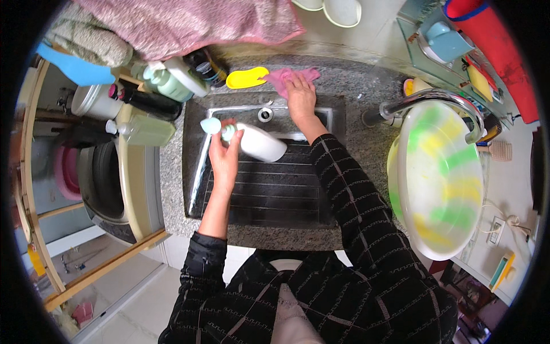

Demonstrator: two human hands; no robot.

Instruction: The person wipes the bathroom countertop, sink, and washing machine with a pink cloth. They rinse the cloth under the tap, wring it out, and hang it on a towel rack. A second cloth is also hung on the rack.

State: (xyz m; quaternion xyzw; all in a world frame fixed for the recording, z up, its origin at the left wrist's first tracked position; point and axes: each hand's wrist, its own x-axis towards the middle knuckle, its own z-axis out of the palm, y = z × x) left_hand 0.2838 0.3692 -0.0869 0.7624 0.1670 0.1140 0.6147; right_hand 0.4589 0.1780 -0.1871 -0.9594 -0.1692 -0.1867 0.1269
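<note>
My left hand grips a white pump bottle by its pale green neck, and the bottle lies tilted above the black ribbed sink. At the sink's back ledge, my right hand presses on a crumpled pink cloth with the fingers over it. Just left of the cloth rests a yellow oblong dish, touching or very near the cloth's edge. A round drain fitting shows at the back of the sink between my hands.
On the right stand a chrome faucet and a large white basin with green and yellow patches. Several bottles, among them a clear green pump bottle, line the left side. A pink towel hangs at the back. A washing machine stands left.
</note>
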